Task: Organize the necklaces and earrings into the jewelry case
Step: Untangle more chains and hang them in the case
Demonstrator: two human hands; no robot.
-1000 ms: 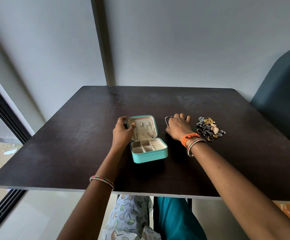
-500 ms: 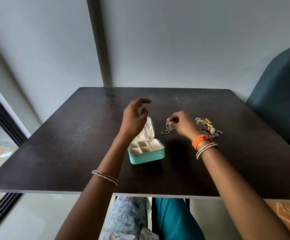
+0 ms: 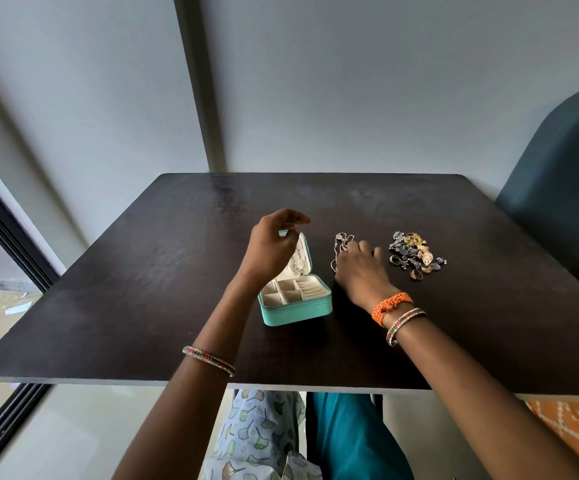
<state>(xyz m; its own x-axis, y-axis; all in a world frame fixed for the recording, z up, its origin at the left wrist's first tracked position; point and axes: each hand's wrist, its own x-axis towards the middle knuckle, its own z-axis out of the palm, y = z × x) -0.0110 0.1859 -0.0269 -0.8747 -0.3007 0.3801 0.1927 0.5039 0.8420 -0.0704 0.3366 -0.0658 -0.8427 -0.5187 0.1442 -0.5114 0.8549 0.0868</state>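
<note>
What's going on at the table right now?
A person is sorting jewelry into a teal jewelry case that stands open on the dark table. The right hand rests on a silver necklace beside the case. The left hand hovers over the lid with curled fingers. A pile of earrings and rings waits further right.

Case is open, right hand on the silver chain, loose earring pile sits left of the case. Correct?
Not quite. The earring pile sits to the right of the jewelry case, beyond the right hand, as the head view shows. The case is open, and the right hand is on the silver chain.
</note>
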